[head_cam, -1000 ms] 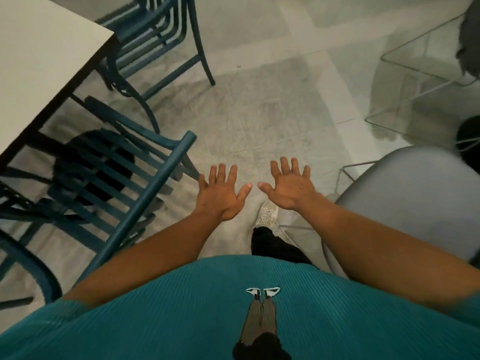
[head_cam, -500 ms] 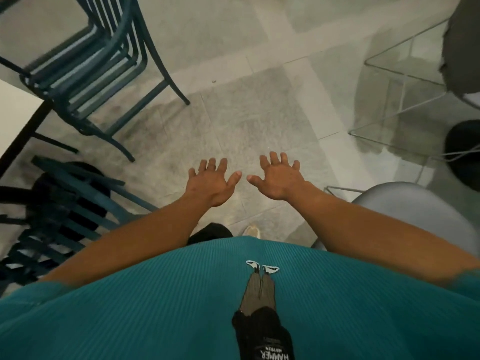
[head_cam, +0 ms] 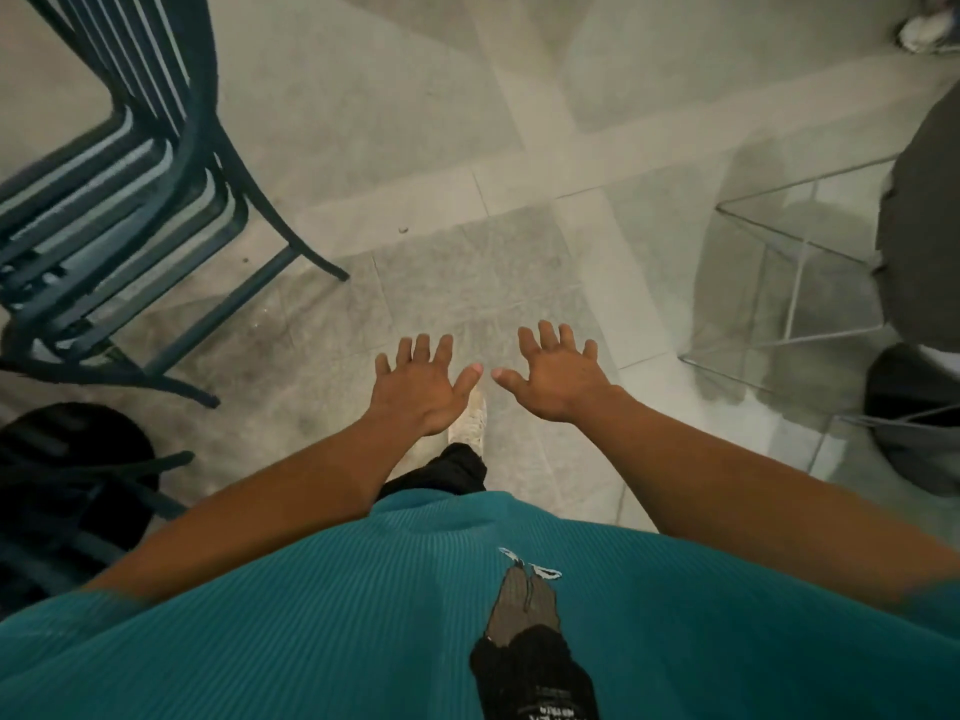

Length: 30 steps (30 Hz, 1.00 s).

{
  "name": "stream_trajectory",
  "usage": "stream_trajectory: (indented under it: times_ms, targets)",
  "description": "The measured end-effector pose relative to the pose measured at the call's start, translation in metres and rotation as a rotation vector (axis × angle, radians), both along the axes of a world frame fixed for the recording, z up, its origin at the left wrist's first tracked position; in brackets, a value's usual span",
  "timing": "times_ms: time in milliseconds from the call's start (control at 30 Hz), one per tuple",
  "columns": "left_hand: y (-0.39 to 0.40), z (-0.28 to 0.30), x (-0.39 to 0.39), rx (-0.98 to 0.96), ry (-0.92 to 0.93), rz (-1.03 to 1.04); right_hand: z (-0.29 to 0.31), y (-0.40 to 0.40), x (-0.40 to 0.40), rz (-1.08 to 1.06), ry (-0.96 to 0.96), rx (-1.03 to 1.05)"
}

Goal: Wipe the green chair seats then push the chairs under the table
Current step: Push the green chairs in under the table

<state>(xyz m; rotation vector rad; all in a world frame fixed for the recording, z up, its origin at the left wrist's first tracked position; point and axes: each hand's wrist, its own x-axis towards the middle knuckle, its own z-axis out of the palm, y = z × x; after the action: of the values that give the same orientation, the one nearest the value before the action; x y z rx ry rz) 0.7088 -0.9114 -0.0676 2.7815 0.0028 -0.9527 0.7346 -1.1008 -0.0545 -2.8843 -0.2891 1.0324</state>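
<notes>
A dark green slatted metal chair [head_cam: 130, 200] stands on the floor at the upper left, its seat facing me. Part of a second green chair [head_cam: 78, 491] shows at the lower left edge, over a black round base. My left hand [head_cam: 423, 387] and my right hand [head_cam: 553, 379] are stretched out in front of me over the bare floor, palms down, fingers spread. Both hold nothing and touch nothing. Each is well to the right of the chairs. No cloth and no table are in view.
Grey tiled floor [head_cam: 441, 148] lies ahead. A grey chair [head_cam: 919, 226] on a thin white wire frame [head_cam: 800, 283] stands at the right edge, with another dark seat [head_cam: 914, 407] below it. My white shoe [head_cam: 470, 420] shows under my hands.
The view has swung right and forward: the table has left the frame and the near green chair has slid to the lower left. My hands stay spread and empty in front of me.
</notes>
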Motion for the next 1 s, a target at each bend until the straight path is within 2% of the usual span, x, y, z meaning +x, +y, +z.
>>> stream_trajectory:
  times_ms: [233,433,667,867,1000]
  targets:
    - [0.005,0.018,0.145,0.023,-0.019,0.081,0.024,0.005,0.157,0.073,-0.033,-0.013]
    - [0.024,0.016,0.236,0.030,-0.022,0.226,0.021,0.027,0.271,0.185,-0.025,-0.001]
    - [0.045,0.000,0.356,0.062,0.011,0.485,-0.002,0.068,0.441,0.492,-0.007,0.004]
    - [0.059,0.023,0.469,0.060,0.011,0.808,0.020,0.121,0.594,0.777,-0.006,0.002]
    - [0.078,0.036,0.517,0.056,-0.009,0.995,0.034,0.174,0.668,0.968,-0.045,-0.013]
